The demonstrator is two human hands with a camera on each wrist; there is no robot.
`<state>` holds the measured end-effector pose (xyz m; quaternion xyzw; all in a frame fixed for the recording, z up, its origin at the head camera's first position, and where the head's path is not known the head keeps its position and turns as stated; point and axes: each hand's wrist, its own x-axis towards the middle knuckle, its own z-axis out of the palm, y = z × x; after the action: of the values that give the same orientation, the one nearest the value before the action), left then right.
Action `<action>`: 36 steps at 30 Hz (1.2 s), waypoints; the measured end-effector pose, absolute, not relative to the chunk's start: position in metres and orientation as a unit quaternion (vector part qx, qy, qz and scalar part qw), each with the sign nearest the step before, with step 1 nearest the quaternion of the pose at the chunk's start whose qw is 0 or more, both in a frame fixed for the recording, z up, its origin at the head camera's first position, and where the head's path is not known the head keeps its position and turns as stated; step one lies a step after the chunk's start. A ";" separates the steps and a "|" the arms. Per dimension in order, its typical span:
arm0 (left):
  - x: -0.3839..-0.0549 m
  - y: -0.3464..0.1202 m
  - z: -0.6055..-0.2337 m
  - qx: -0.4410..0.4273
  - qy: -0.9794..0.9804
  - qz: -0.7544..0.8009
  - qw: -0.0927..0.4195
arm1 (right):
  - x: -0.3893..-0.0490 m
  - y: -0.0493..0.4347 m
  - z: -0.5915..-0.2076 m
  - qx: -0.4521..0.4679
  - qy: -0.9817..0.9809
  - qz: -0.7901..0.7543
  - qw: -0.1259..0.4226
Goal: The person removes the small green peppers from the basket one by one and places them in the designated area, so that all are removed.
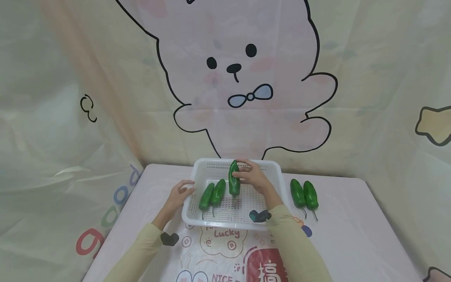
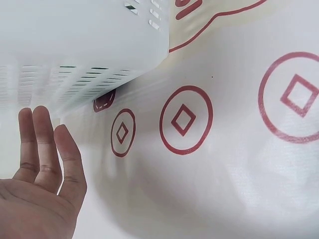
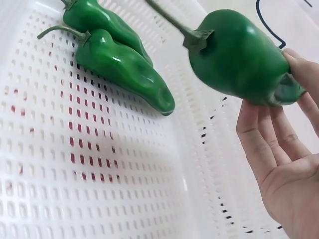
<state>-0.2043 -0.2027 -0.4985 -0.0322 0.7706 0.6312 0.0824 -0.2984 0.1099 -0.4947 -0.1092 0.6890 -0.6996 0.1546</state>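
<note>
One green pepper (image 1: 234,184) is pinched near its tip by the thumb and fingers (image 3: 253,134) of the right hand (image 1: 255,177), above the white basket (image 1: 229,215); I suppose this end is chosen so that the stem (image 3: 172,17) can stay free, pointing away from the grip. The left hand (image 1: 177,194), its fingers rather straight, is beside the basket's outer wall, perhaps for steadying it; whether it touches, I cannot tell. To the left of the right hand, two peppers (image 1: 218,192) lie together inside the basket. To its right, outside, two more peppers (image 1: 311,195) lie side by side on the white-covered table (image 1: 352,219), probably for easy reach. Nearer than both hands, the table shows red printing (image 1: 253,262). Beyond them, a pale backdrop (image 1: 366,98) carries a large pinkish cartoon animal (image 1: 239,125).
</note>
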 end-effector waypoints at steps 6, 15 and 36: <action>-0.205 -0.203 -0.501 -0.034 0.769 0.633 0.084 | -0.295 0.119 -0.484 -0.117 0.693 -0.698 0.140; -0.205 -0.205 -0.499 -0.035 0.770 0.631 0.084 | -0.291 0.126 -0.473 -0.111 0.697 -0.695 0.140; -0.206 -0.204 -0.501 -0.028 0.771 0.630 0.084 | -0.276 0.174 -0.456 -0.104 0.715 -0.680 0.122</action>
<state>-0.2062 -0.2037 -0.5013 -0.0283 0.7712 0.6304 0.0840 -0.2759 0.1741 -0.4556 -0.1039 0.7150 -0.6804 0.1225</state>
